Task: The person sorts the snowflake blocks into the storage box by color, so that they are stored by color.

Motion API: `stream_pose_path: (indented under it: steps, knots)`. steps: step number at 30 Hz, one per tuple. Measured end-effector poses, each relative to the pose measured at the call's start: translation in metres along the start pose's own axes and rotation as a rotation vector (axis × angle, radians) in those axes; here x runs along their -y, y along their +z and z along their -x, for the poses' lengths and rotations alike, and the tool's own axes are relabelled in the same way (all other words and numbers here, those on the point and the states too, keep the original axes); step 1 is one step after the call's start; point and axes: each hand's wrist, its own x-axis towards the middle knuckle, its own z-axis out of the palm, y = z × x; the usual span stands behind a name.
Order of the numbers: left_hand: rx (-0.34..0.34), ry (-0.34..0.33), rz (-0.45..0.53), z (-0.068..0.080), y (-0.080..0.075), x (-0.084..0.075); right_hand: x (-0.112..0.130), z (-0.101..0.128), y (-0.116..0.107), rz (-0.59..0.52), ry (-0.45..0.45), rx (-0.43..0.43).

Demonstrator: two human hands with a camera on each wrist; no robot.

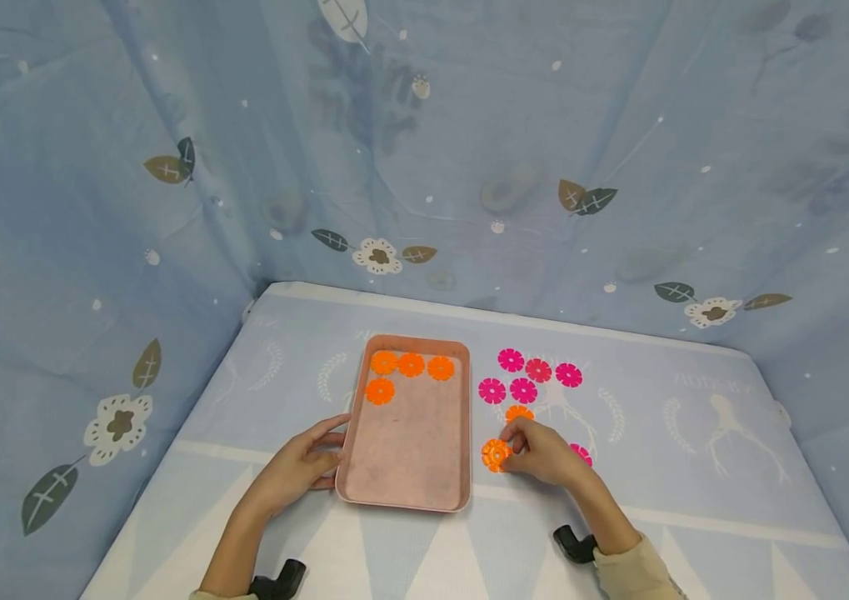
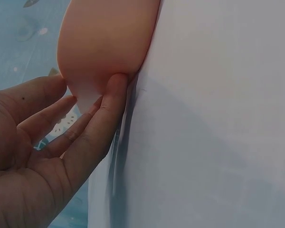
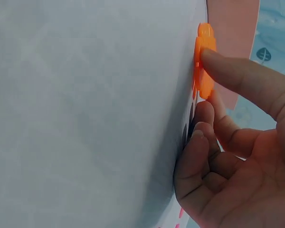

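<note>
My left hand (image 1: 297, 468) rests its fingertips against the outer left wall of a pink rectangular tray (image 1: 402, 467); the left wrist view shows the fingers (image 2: 115, 90) touching that tray's side (image 2: 104, 42). Several orange notched plastic discs (image 1: 412, 365) lie in the tray's far part. To the right of the tray, my right hand (image 1: 544, 452) pinches an orange notched disc (image 1: 495, 455) at its edge. The right wrist view has the thumb on this orange disc (image 3: 205, 40); it looks thick there, and whether a second disc overlaps it I cannot tell. Another orange disc (image 1: 519, 413) lies just beyond the hand.
Several pink notched discs (image 1: 523, 390) lie on the cloth-covered table (image 1: 664, 467) right of the tray. One more pink disc (image 1: 581, 452) is partly hidden by the right hand. Blue patterned curtains (image 1: 469, 167) stand around the table. Black wrist mounts (image 1: 574, 544) sit by both wrists.
</note>
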Motion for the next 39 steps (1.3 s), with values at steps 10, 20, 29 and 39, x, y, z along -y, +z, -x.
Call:
stream_pose_path:
  steps: [10,20,29,39]
  knots:
    - [-0.001,0.004,-0.001,-0.001,0.000,0.001,0.001,-0.002,-0.006,-0.052,0.061,-0.004]
    - [0.003,-0.002,0.004,-0.001,-0.001,0.000,-0.003,-0.003,-0.011,-0.144,0.072,0.022]
    - [-0.001,-0.001,0.001,-0.001,-0.001,0.001,-0.003,-0.003,-0.017,-0.212,0.069,0.054]
    - [0.004,0.004,0.004,0.000,-0.001,0.002,0.014,-0.010,-0.035,-0.332,0.083,0.054]
